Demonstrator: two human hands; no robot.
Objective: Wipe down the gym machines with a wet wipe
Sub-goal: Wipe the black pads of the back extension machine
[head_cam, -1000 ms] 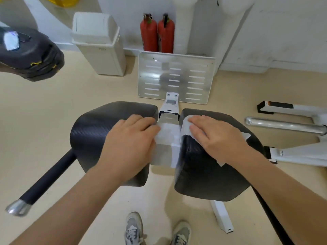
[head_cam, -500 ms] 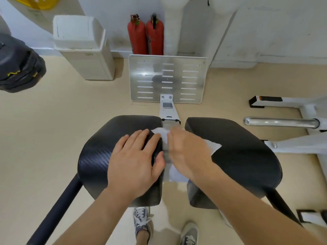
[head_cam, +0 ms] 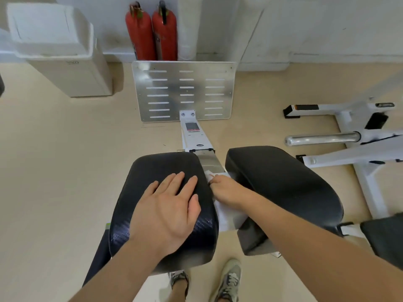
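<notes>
A gym machine has two black pads side by side on a white frame. My left hand lies flat, fingers straight, on top of the left pad. Down in the gap between the pads, my right hand holds a white wet wipe against the inner side of the left pad. Part of the wipe hangs below the hand; its fingers are mostly hidden. The right pad is untouched. The white centre beam runs forward to a metal footplate.
A white lidded bin stands at the back left, two red fire extinguishers against the wall. Another white machine frame with a chrome bar lies on the right. My shoes are on the beige floor below the pads.
My right hand with the wipe left the top of the right pad and dropped into the gap, against the left pad's inner side. My left hand slid back onto the left pad's top.
</notes>
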